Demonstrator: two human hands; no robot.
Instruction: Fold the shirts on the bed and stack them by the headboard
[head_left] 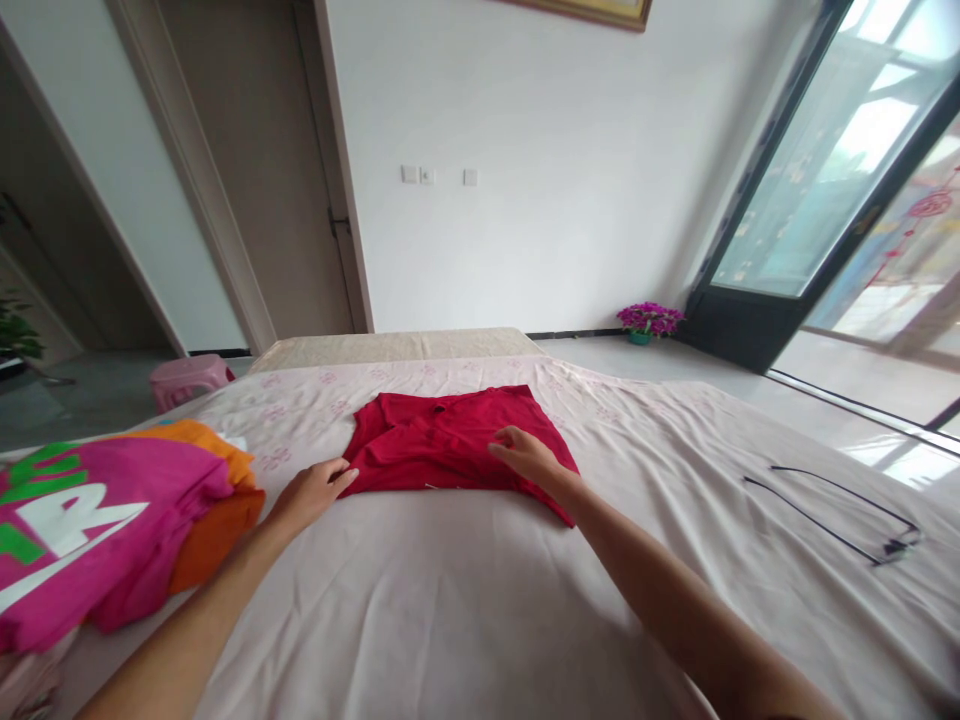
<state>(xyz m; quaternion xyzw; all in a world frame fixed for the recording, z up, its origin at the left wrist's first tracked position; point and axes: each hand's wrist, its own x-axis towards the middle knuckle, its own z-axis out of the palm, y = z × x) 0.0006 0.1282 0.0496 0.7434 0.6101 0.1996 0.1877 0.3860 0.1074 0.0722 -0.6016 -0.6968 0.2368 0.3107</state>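
A partly folded red shirt (442,435) lies on the pale pink bed sheet (450,590) in front of me. My left hand (313,490) rests flat at the shirt's near left corner, fingers stretched and touching the cloth edge. On top of the shirt's right part lies my right hand (525,452), fingers spread and pressing the fabric down. Neither hand grips anything.
A pile of clothes, a pink garment (82,530) over an orange one (217,500), sits at the bed's left edge. A black wire hanger (840,510) lies on the sheet at right. Beyond the bed are a pink stool (187,378), a flower pot (649,322) and a glass door (832,180).
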